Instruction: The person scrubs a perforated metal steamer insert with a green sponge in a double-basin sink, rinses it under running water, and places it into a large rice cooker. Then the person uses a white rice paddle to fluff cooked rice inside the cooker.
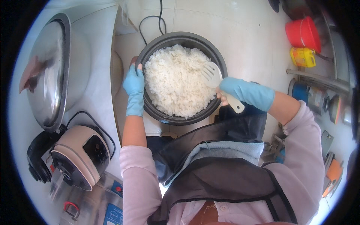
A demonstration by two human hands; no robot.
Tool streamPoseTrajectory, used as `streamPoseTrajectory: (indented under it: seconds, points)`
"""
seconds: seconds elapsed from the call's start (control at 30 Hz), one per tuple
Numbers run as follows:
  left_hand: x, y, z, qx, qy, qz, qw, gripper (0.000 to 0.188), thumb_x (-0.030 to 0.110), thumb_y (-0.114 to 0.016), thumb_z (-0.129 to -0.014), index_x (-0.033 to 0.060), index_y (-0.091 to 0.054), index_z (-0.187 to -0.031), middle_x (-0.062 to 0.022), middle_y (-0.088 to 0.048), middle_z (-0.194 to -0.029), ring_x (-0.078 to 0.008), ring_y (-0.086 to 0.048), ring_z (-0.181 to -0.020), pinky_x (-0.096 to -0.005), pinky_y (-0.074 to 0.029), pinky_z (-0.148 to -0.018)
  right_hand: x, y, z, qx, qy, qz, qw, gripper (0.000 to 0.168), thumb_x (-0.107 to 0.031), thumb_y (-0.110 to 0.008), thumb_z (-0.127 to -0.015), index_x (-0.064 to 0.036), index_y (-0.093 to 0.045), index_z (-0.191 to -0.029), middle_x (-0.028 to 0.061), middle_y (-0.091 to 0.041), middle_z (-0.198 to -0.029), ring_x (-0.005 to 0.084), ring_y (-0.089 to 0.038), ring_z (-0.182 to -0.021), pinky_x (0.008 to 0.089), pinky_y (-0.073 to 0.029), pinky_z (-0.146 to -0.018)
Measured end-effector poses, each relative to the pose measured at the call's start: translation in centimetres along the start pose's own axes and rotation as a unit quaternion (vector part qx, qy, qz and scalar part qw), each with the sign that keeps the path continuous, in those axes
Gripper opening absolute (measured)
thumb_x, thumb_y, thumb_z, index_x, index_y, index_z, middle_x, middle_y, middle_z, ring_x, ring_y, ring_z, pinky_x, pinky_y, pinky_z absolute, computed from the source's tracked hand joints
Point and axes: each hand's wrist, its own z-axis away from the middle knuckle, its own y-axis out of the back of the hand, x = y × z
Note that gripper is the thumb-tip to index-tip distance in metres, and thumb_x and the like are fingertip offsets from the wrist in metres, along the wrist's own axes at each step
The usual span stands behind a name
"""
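Note:
A round dark pot full of cooked white rice stands before me at floor level. My left hand, in a light-blue glove with bare fingertips, grips the pot's left side near the rim. A pale slotted rice paddle is held in my gloved right hand over the pot's right side. Its slotted head lies against the rice by the inner wall, while the handle slants out toward me. The pot's underside is hidden.
A counter at left holds a large lidded metal pot and a pink-beige electric cooker. A black cable runs over the tiled floor behind the rice pot. At right are a red bucket and a yellow jug.

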Motion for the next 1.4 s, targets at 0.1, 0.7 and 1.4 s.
streamPoseTrajectory:
  seconds: [0.1,0.7,1.4]
  points:
    - [0.0,-0.3,0.1,0.027,-0.026,-0.036,0.999,0.041,0.04,-0.045,-0.085,0.0075,-0.056,-0.107,-0.0145,-0.063,-0.085,-0.0303,-0.061,-0.075,-0.04,-0.047,-0.066,0.3,-0.2,-3.3,0.02,-0.002,-0.131,0.991,0.01,-0.004,-0.046,-0.078,0.001,-0.051,-0.085,0.009,-0.051,-0.065,0.0154,-0.045,-0.043,0.029,-0.044,-0.038]
    - [-0.6,-1.2,-0.1,0.091,-0.094,-0.155,0.979,0.034,0.038,-0.046,-0.085,0.0106,-0.058,-0.101,-0.0082,-0.06,-0.065,-0.0245,-0.058,-0.051,-0.0381,-0.046,-0.049,-6.6,-2.0,-12.0,0.15,0.308,0.468,0.815,0.023,-0.014,-0.049,-0.08,0.0,-0.054,-0.098,0.0163,-0.061,-0.082,0.0268,-0.061,-0.062,0.0387,-0.048,-0.055]
    - [-0.2,-0.4,0.3,0.041,-0.03,-0.023,0.998,0.041,0.04,-0.044,-0.086,0.0068,-0.058,-0.104,-0.0143,-0.062,-0.089,-0.0309,-0.06,-0.075,-0.0404,-0.048,-0.066,5.5,-0.1,-3.2,0.272,0.332,0.595,0.679,0.041,-0.008,-0.044,-0.081,0.015,-0.035,-0.113,0.0196,-0.059,-0.072,0.0281,-0.061,-0.061,0.0365,-0.048,-0.052]
